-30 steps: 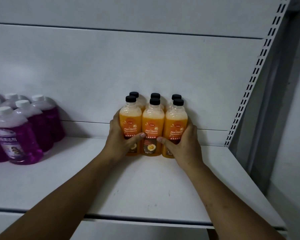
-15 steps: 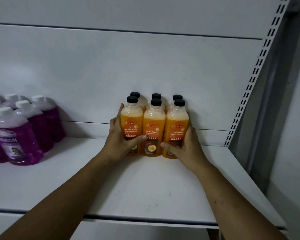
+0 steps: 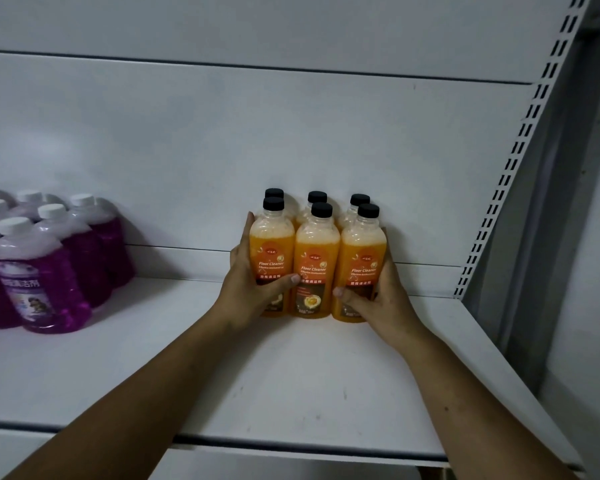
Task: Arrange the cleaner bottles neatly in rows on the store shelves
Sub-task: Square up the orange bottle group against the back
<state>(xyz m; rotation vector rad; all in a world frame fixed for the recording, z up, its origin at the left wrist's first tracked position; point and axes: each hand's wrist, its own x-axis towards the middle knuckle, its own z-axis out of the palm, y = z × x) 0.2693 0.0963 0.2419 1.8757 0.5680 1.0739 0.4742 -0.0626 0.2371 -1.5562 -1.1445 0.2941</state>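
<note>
— How far along are you?

— This block is close to done, I'd say. Six orange bottles (image 3: pixel 314 268) stand upright in two rows of three, touching one another, toward the back of the shelf (image 3: pixel 291 375) and near the back panel (image 3: pixel 257 150). My left hand (image 3: pixel 253 289) cups the left side of the block, its fingers (image 3: pixel 248 233) laid up the side of the front left bottle and the thumb curled across its label. My right hand (image 3: pixel 378 299) grips the right side the same way, thumb on the front right bottle. Its other fingers are hidden behind the block, so I can't tell how they lie.

— And what's left?

— Squaring the rows and letting go, by my guess. The purple bottles (image 3: pixel 39 271) stand in their own rows at the left end, well apart from mine. Whether more stock is to come, I can't tell.

— How will they handle?

— They look like smooth, clear plastic: round-shouldered cylinders with narrow necks and black caps (image 3: pixel 321 210). The orange liquid has a paler, foamy band on top, and the glossy labels read "Floor Cleaner". The purple ones are squatter, with white caps. The shelf seems to be painted white metal, flat and a little scuffed, so I expect the bottles to slide on it easily. A slotted upright (image 3: pixel 506 168) runs up the right side.
</note>
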